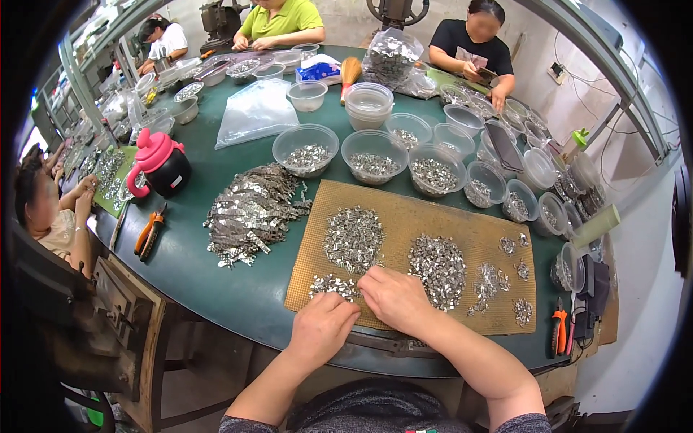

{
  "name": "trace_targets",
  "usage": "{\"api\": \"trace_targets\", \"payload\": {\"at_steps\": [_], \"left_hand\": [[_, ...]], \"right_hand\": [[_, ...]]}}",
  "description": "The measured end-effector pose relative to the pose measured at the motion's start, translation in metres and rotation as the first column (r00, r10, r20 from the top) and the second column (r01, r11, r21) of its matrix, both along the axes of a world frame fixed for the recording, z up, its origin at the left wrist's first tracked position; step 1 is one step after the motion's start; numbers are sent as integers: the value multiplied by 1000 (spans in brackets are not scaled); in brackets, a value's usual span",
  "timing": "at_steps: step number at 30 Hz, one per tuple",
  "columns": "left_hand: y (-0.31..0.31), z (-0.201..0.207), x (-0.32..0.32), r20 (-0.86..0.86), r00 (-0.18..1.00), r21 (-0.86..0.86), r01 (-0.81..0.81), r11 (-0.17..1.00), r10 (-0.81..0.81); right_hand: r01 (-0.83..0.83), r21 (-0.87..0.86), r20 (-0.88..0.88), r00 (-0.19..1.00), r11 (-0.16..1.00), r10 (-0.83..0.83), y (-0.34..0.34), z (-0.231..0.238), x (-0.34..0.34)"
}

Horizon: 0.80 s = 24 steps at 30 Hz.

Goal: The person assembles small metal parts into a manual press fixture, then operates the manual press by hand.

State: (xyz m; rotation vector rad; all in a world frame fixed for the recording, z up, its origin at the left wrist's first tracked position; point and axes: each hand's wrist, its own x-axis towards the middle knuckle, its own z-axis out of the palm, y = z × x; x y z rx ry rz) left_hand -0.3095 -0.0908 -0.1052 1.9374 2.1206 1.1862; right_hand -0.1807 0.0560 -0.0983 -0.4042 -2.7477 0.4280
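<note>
My left hand [322, 326] and my right hand [393, 296] rest close together at the near edge of a brown mat [404, 216], palms down, fingers curled onto a small heap of tiny silver metal parts [332, 286]. What the fingers pinch is hidden. Two larger piles of the same parts [354, 238] [438, 263] lie just beyond the hands, with small clusters [521, 310] to the right. A big heap of silver metal strips [253, 213] sits left of the mat on the green table [216, 274].
Several clear plastic bowls [305, 148] holding metal parts curve along the mat's far side. A pink and black kettle [160, 162] and orange pliers [150, 232] stand at left; another pair of orange pliers [559, 332] lies at right. Other people work around the table.
</note>
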Motion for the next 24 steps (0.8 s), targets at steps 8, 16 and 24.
{"api": "trace_targets", "payload": {"at_steps": [8,16,24], "left_hand": [[10,8,13,-98,994,-48,50,998,-54],[21,7,18,-48,993,-134,101,986,-108],[32,3,43,18,999,-40,47,998,-46]], "right_hand": [[33,-223,27,999,974,-28,14,14,30],[75,-162,-18,997,984,-79,14,29,124],[64,-70,-9,998,996,-65,-4,17,173]]}}
